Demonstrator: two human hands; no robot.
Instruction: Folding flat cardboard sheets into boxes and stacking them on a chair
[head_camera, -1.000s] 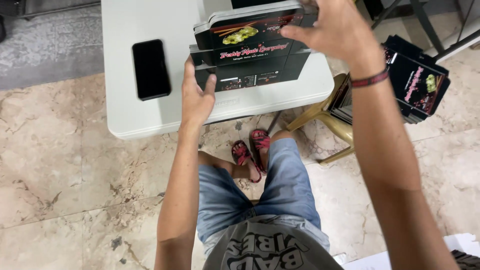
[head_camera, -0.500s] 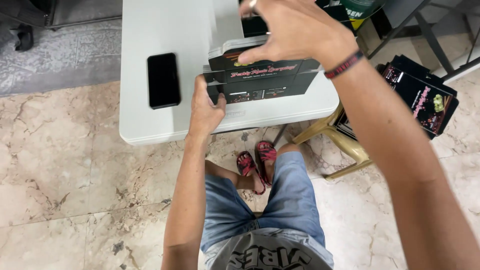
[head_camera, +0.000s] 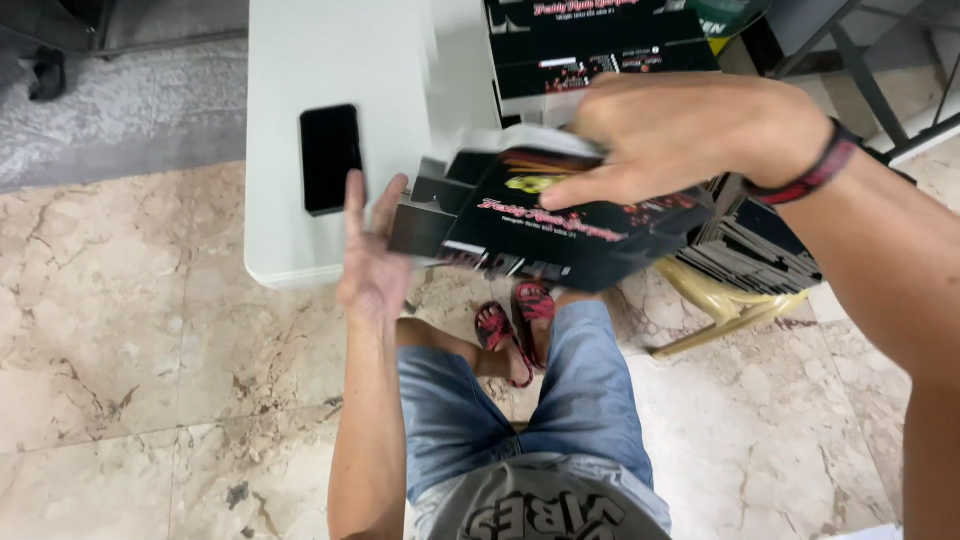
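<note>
— Where was the box just then?

— The black printed carton (head_camera: 560, 225) hung off the near edge of the white table (head_camera: 290, 60), out over the person's knees; the right hand (head_camera: 690, 135) lay on top of it at about one o'clock from its middle, fingers curled together and pressed down on the lid, thumb tucked under where I couldn't see it; the left hand (head_camera: 372, 255) stood at its nine o'clock end, fingers spread and straight, palm against the open flap rather than gripping anything.

— What might have gone wrong?

— To my eye, the carton was only half formed and blurred with motion; a flat palm gives no hold, so a hard push on that end could have buckled the flap or tipped the box out from under the right hand and onto the marble floor (head_camera: 130, 350); the black phone (head_camera: 330, 158), lying just beside the left fingertips at eleven o'clock, could have been nudged toward the table's edge by a careless swing.

— And against half a second before?

— Back then the carton sat higher, on the table's near edge, level and squared up; now it had come down and toward the person, tilted, with its left end opened out; the left hand had gone from cupping the end to splayed wide; the stack of finished cartons (head_camera: 600, 45) at twelve o'clock showed more fully; the flat blanks on the yellow chair (head_camera: 740, 300) stayed put.
</note>
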